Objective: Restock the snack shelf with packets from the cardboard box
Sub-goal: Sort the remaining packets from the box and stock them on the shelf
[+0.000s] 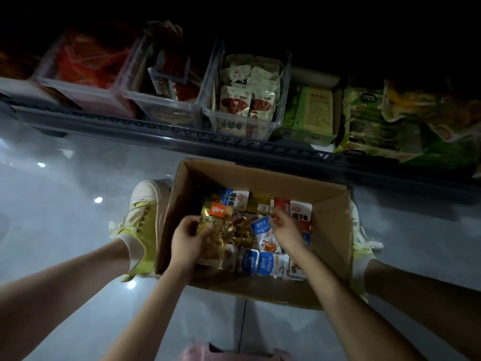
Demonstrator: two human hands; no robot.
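Cardboard box (329, 230) sits open on the grey floor (65, 204) just below centre, with the shelf (166, 131) running across at its twelve o'clock. Loose snack packets cover the box bottom. Left hand (186, 243), at the box's eight o'clock, grips a gold packet (216, 227) by its lower end, fingers and thumb curled round it. Right hand (285, 227) reaches in near the middle, fingers bent down over a blue-and-white packet (263, 235); whether it holds anything cannot be told. Clear bins (244, 108) of packets stand on the shelf. Yellow shoe (141, 220) stands just beside the box at nine o'clock.
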